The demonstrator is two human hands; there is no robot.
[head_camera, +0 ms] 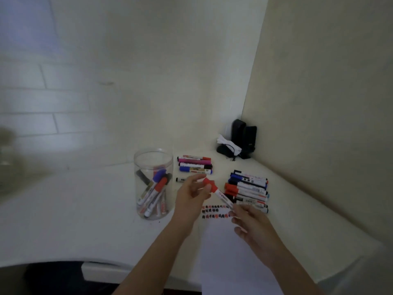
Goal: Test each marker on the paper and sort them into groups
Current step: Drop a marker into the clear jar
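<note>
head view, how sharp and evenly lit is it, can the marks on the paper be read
Head view: dim and soft throughout, left edge smeared; wide-angle lens bends the table edge; marks on the paper show as red and black blobs, unreadable; clear jar shows faint rim glare.

The jar (pixel 153 184) is clear, glossy plastic. The markers (pixel 247 189) look like smooth plastic with printed labels. The paper (pixel 225 252) is matt white; the table (pixel 85 209) seems smooth, matt white.
</note>
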